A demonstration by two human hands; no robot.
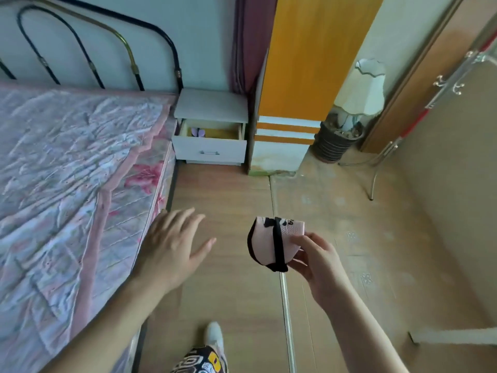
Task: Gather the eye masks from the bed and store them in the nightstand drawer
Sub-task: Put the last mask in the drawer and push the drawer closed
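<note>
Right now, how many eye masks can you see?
2: a pink mask held in the right hand, and a purple one in the open drawer. More may be hidden there.

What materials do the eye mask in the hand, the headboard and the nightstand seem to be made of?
Eye mask: soft pink fabric with a black elastic strap; it bends in the right hand.
Headboard: metal tubing, glossy black with brass-coloured parts.
Nightstand: probably painted or laminated board, matt white; drawer handle looks metallic.
</note>
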